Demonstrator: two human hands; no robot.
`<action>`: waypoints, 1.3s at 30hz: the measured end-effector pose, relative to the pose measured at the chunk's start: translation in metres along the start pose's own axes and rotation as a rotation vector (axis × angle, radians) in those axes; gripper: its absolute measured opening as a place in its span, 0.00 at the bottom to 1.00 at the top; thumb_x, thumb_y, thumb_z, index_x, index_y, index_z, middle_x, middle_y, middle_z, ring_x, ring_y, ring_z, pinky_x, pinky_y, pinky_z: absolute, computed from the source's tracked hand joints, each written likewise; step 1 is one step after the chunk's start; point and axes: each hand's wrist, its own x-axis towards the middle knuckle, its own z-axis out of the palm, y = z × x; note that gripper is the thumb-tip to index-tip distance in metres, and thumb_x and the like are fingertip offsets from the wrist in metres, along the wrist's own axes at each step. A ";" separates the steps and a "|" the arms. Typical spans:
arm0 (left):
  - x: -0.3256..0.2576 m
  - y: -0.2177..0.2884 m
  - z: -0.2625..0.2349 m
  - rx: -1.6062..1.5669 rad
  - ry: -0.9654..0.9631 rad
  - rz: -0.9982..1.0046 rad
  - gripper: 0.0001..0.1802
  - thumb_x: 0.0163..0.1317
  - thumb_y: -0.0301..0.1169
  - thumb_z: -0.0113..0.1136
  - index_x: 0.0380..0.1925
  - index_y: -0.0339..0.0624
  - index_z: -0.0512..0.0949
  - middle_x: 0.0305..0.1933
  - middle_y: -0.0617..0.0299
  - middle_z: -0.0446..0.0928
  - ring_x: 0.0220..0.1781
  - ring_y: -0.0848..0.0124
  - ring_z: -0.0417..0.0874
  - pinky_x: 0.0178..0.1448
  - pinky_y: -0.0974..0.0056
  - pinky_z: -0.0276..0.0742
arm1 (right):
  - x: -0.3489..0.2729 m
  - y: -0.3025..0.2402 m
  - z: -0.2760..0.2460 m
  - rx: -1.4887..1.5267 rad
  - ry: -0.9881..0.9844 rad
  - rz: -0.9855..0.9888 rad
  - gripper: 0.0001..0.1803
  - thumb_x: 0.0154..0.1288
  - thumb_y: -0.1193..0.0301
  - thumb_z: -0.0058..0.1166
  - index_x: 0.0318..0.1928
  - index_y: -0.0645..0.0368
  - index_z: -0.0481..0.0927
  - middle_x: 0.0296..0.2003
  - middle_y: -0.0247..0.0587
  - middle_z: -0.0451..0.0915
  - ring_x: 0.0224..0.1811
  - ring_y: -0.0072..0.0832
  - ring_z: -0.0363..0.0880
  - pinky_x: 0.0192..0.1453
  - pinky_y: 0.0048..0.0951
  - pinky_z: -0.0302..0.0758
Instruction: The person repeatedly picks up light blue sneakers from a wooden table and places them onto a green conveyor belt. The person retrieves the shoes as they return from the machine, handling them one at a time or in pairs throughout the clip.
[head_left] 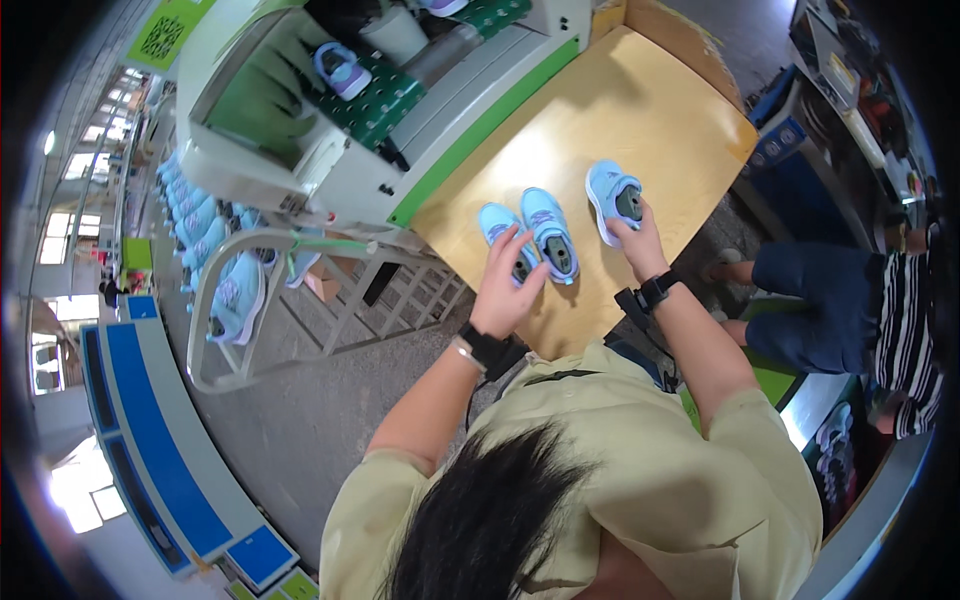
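Three light-blue child's shoes stand on the wooden desk [640,110]. The left shoe [497,228] lies directly under the left hand [507,285], whose grip is spread open, fingertips resting on its heel opening without closing on it. The middle shoe [551,233] sits touching it, just right of that grip, long axis running away from the person. The right shoe [613,200] stands apart; the right hand [640,243] has its grip closed on the heel end, toe pointing away. Beyond, another shoe [343,70] rides a green conveyor [385,100]; a rack [300,290] of shoes stands left.
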 end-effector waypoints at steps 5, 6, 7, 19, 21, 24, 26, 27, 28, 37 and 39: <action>0.038 0.035 0.016 -0.345 0.300 -0.144 0.57 0.58 0.33 0.72 0.78 0.39 0.43 0.77 0.40 0.51 0.78 0.50 0.55 0.79 0.50 0.56 | -0.058 -0.095 0.049 -0.135 -0.598 -0.461 0.50 0.63 0.69 0.66 0.78 0.66 0.50 0.77 0.62 0.53 0.81 0.46 0.52 0.82 0.40 0.52; 0.051 0.040 0.003 -0.512 0.420 -0.141 0.57 0.55 0.29 0.71 0.78 0.39 0.43 0.74 0.44 0.56 0.75 0.54 0.61 0.77 0.53 0.60 | -0.054 -0.093 0.055 -0.241 -0.563 -0.506 0.51 0.61 0.71 0.67 0.78 0.65 0.49 0.77 0.63 0.52 0.80 0.49 0.51 0.82 0.42 0.51; 0.065 0.045 -0.016 -0.647 0.443 -0.120 0.53 0.57 0.22 0.66 0.78 0.40 0.44 0.72 0.48 0.60 0.71 0.60 0.65 0.72 0.56 0.67 | -0.048 -0.082 0.057 -0.347 -0.518 -0.547 0.52 0.60 0.72 0.67 0.78 0.65 0.49 0.77 0.64 0.51 0.80 0.52 0.50 0.82 0.43 0.51; 0.229 -0.032 -0.150 0.076 1.000 -0.403 0.56 0.46 0.33 0.72 0.75 0.32 0.54 0.74 0.36 0.61 0.75 0.47 0.65 0.78 0.56 0.60 | 0.002 -0.028 0.064 -0.159 -0.378 -0.113 0.47 0.58 0.76 0.61 0.76 0.57 0.53 0.64 0.60 0.67 0.69 0.48 0.67 0.73 0.42 0.65; 0.239 -0.041 -0.151 0.081 0.979 -0.370 0.56 0.46 0.34 0.73 0.74 0.29 0.55 0.71 0.36 0.64 0.73 0.46 0.67 0.76 0.55 0.63 | 0.036 -0.073 0.050 0.019 -0.307 0.171 0.42 0.58 0.75 0.62 0.72 0.56 0.58 0.61 0.54 0.71 0.65 0.40 0.72 0.70 0.39 0.69; 0.243 -0.043 -0.155 0.010 0.957 -0.351 0.56 0.50 0.35 0.74 0.75 0.28 0.54 0.70 0.38 0.64 0.72 0.48 0.68 0.75 0.57 0.64 | 0.096 -0.139 0.051 -0.068 -0.216 -0.268 0.37 0.59 0.74 0.62 0.68 0.56 0.62 0.56 0.47 0.75 0.59 0.35 0.76 0.64 0.36 0.73; 0.238 -0.041 -0.158 -0.102 0.930 -0.328 0.56 0.53 0.37 0.74 0.76 0.27 0.51 0.72 0.41 0.62 0.72 0.52 0.67 0.74 0.58 0.64 | 0.140 -0.185 0.067 -0.087 -0.157 -0.585 0.36 0.60 0.74 0.62 0.68 0.56 0.63 0.56 0.47 0.75 0.59 0.36 0.77 0.64 0.36 0.73; 0.234 -0.043 -0.163 -0.093 0.885 -0.308 0.55 0.57 0.37 0.73 0.76 0.27 0.50 0.75 0.41 0.59 0.73 0.53 0.66 0.74 0.59 0.63 | 0.161 -0.212 0.082 -0.079 -0.124 -0.739 0.34 0.61 0.73 0.62 0.67 0.56 0.64 0.56 0.47 0.76 0.59 0.36 0.77 0.64 0.36 0.73; 0.227 -0.047 -0.166 -0.142 0.864 -0.275 0.54 0.59 0.37 0.72 0.76 0.27 0.48 0.76 0.41 0.58 0.74 0.54 0.66 0.75 0.59 0.62 | 0.176 -0.237 0.100 -0.084 -0.143 -0.746 0.33 0.61 0.73 0.61 0.67 0.55 0.65 0.58 0.48 0.75 0.61 0.38 0.76 0.66 0.36 0.72; 0.109 -0.031 -0.097 0.072 0.454 -0.156 0.42 0.65 0.33 0.65 0.76 0.41 0.56 0.78 0.48 0.56 0.78 0.54 0.60 0.77 0.51 0.60 | 0.277 -0.225 0.187 -0.154 -0.046 -0.847 0.44 0.58 0.74 0.67 0.74 0.54 0.61 0.67 0.56 0.69 0.70 0.51 0.67 0.74 0.42 0.64; 0.067 -0.050 -0.067 0.150 0.318 -0.316 0.39 0.69 0.40 0.63 0.74 0.38 0.60 0.78 0.38 0.54 0.80 0.45 0.55 0.82 0.49 0.51 | 0.243 -0.185 0.179 -0.152 -0.016 -0.831 0.43 0.62 0.74 0.64 0.75 0.57 0.59 0.69 0.56 0.67 0.72 0.51 0.65 0.76 0.43 0.62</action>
